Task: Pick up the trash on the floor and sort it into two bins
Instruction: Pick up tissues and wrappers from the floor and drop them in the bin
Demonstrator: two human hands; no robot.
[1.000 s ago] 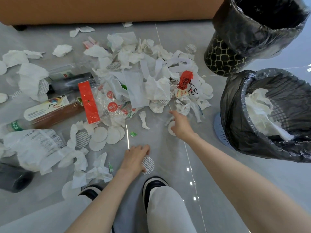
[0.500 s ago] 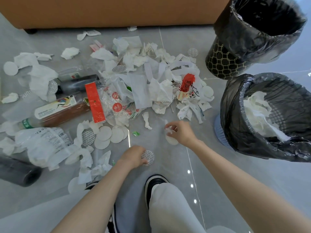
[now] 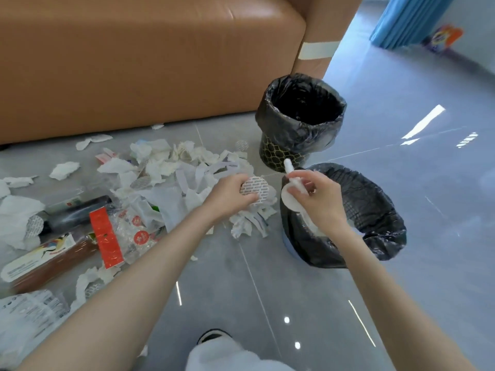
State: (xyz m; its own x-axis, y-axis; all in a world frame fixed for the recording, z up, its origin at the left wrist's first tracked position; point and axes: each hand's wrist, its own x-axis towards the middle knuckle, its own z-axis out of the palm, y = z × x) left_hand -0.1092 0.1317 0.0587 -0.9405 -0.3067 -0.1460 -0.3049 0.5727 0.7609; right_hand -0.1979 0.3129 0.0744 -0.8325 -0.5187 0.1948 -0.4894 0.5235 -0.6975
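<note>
Paper scraps (image 3: 160, 167) and bottles (image 3: 51, 259) lie on the floor (image 3: 267, 277) before the sofa (image 3: 134, 62), left of two bins, the farther bin (image 3: 294, 129) behind the nearer bin (image 3: 380, 199); the left hand (image 3: 230, 196) holds a round seal disc (image 3: 254, 190) over the scraps, the right hand (image 3: 321, 202) a round pad (image 3: 290, 201) over the nearer bin's left rim.

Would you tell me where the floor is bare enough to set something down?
Bare floor lies right of the far bin and near bin, and ahead of the shoe. Left of the left hand, trash crowds the floor up to the sofa.
</note>
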